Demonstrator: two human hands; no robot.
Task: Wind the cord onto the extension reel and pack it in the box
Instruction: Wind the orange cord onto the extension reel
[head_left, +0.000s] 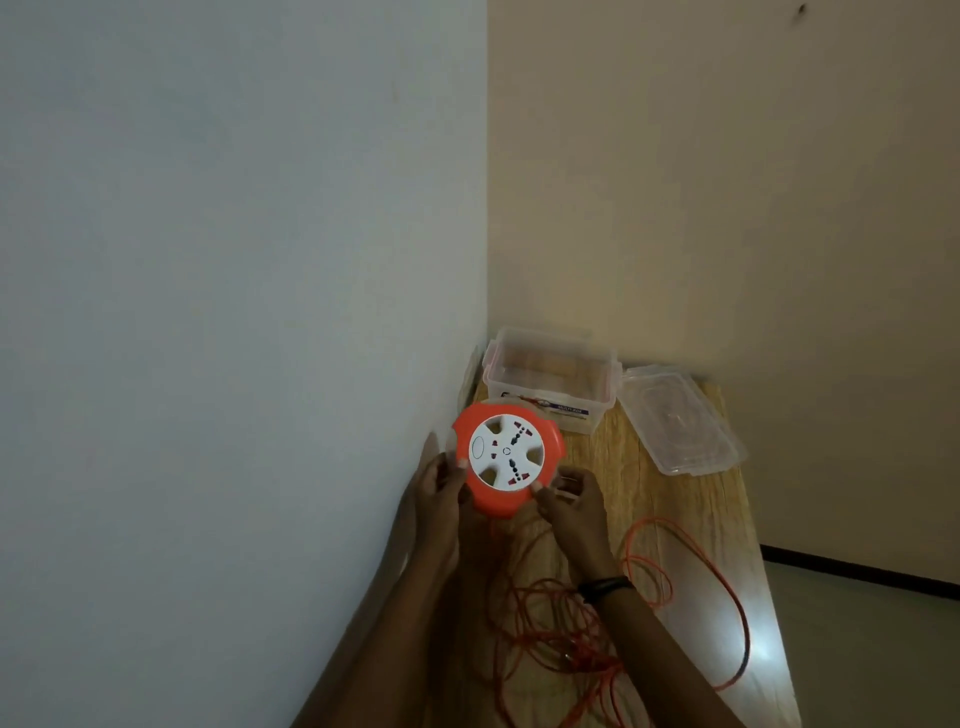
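Winding looks barely begun. The left hand (436, 486) and right hand (569, 501) both curl round the rim of the extension reel (506, 457), held above the table's (675, 509) left edge. The cord (571, 623) sprawls loose over the near end, and the box (602, 400) stands open at the far left corner. The next move, probably, is to turn the reel and draw the cord in.

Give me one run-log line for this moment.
left hand, right hand: grip round orange-and-white extension reel | orange cord: loose pile on wooden table | clear plastic box: open | clear lid: beside box
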